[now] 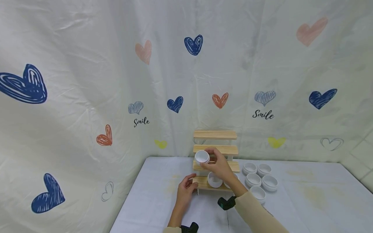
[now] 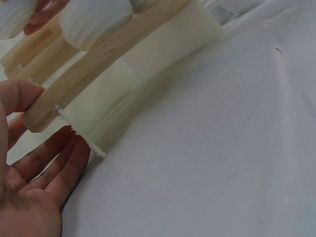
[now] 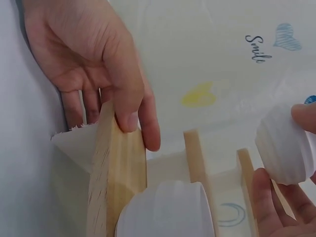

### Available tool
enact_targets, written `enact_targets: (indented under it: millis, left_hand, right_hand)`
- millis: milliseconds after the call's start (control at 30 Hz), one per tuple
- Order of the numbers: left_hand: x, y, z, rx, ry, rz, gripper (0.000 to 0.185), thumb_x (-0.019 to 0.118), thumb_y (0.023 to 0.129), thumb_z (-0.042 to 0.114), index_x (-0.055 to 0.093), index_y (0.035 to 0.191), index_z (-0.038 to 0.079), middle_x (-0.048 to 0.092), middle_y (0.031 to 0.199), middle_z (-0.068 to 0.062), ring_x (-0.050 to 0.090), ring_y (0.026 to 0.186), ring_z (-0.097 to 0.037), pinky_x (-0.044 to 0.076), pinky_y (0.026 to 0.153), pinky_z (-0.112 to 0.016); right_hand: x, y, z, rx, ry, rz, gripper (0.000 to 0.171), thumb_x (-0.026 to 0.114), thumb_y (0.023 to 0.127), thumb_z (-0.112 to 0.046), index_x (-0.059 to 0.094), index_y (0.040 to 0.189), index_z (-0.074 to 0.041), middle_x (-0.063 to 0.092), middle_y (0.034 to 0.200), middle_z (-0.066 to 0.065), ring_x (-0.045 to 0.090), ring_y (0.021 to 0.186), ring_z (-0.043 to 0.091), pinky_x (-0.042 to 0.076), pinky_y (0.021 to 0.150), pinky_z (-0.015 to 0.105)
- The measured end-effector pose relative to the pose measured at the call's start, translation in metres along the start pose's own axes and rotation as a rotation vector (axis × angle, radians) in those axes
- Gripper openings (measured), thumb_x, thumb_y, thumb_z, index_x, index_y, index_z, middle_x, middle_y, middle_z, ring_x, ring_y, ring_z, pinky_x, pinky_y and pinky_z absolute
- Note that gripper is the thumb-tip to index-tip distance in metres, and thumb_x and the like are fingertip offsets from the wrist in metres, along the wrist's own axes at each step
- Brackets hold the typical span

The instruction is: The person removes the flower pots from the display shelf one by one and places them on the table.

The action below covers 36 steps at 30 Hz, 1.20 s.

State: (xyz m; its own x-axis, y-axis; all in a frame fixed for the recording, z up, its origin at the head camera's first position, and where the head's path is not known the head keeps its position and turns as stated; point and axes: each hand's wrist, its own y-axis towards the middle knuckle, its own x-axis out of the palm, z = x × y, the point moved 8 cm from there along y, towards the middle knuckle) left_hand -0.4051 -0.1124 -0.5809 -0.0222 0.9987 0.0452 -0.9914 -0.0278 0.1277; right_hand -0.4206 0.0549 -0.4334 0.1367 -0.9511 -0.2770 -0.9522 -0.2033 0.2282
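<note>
A small white ribbed bowl is held in my right hand, fingers and thumb curled about its side, in front of the tiered wooden rack. In the right wrist view that held bowl appears tilted at the right edge. My left hand grips the left end of the rack's lowest wooden step, thumb on one side and fingers beneath, as the left wrist view shows. A second white bowl sits on that step. Beside it, another is partly hidden behind my right forearm.
Several more white bowls stand grouped on the white-covered table right of the rack. Behind the rack hangs a white curtain printed with hearts. My right sleeve passes close to the nearest bowl.
</note>
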Motion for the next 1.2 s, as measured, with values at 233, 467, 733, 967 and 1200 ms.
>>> enact_targets:
  millis: [233, 467, 733, 967, 1200]
  left_hand:
    - [0.001, -0.001, 0.002, 0.003, -0.011, -0.008, 0.045, 0.068, 0.095, 0.01, 0.059, 0.137, -0.001, 0.07, 0.116, -0.017, 0.066, 0.094, -0.009, 0.057, 0.08, -0.022]
    - [0.0, -0.001, 0.003, 0.018, -0.009, 0.001, 0.044, 0.068, 0.095, 0.011, 0.06, 0.136, -0.001, 0.07, 0.114, -0.017, 0.066, 0.092, -0.009, 0.057, 0.079, -0.023]
    - [-0.001, -0.001, 0.004, -0.002, 0.009, 0.016, 0.042, 0.07, 0.094, 0.011, 0.062, 0.135, 0.002, 0.069, 0.112, -0.016, 0.063, 0.091, -0.009, 0.056, 0.079, -0.021]
    - [-0.001, 0.0, 0.001, -0.016, -0.001, 0.019, 0.042, 0.07, 0.093, 0.01, 0.064, 0.134, 0.003, 0.069, 0.11, -0.013, 0.064, 0.092, -0.01, 0.056, 0.079, -0.021]
    - [0.0, 0.001, -0.001, -0.007, -0.025, 0.013, 0.042, 0.071, 0.092, 0.009, 0.064, 0.134, 0.004, 0.067, 0.11, -0.012, 0.063, 0.093, -0.011, 0.056, 0.08, -0.022]
  right_hand:
    - [-0.005, -0.006, -0.002, -0.007, 0.025, -0.005, 0.062, 0.081, 0.087, -0.012, 0.051, 0.14, -0.006, 0.057, 0.134, 0.019, 0.064, 0.114, 0.031, 0.059, 0.089, 0.035]
    - [-0.013, -0.01, 0.005, -0.027, 0.032, 0.016, 0.064, 0.081, 0.087, -0.017, 0.05, 0.142, -0.009, 0.057, 0.139, 0.014, 0.061, 0.122, 0.031, 0.058, 0.093, 0.028]
    - [-0.021, -0.015, 0.009, -0.047, 0.042, 0.029, 0.062, 0.083, 0.086, -0.02, 0.054, 0.14, -0.012, 0.059, 0.137, 0.012, 0.062, 0.12, 0.03, 0.055, 0.091, 0.019]
    - [-0.026, -0.022, 0.011, -0.077, 0.054, 0.022, 0.06, 0.083, 0.086, -0.017, 0.055, 0.139, -0.01, 0.059, 0.134, 0.014, 0.062, 0.117, 0.029, 0.054, 0.089, 0.016]
    - [-0.033, -0.03, 0.012, -0.083, 0.049, 0.036, 0.06, 0.082, 0.086, -0.016, 0.054, 0.139, -0.01, 0.059, 0.134, 0.014, 0.063, 0.112, 0.021, 0.055, 0.089, 0.017]
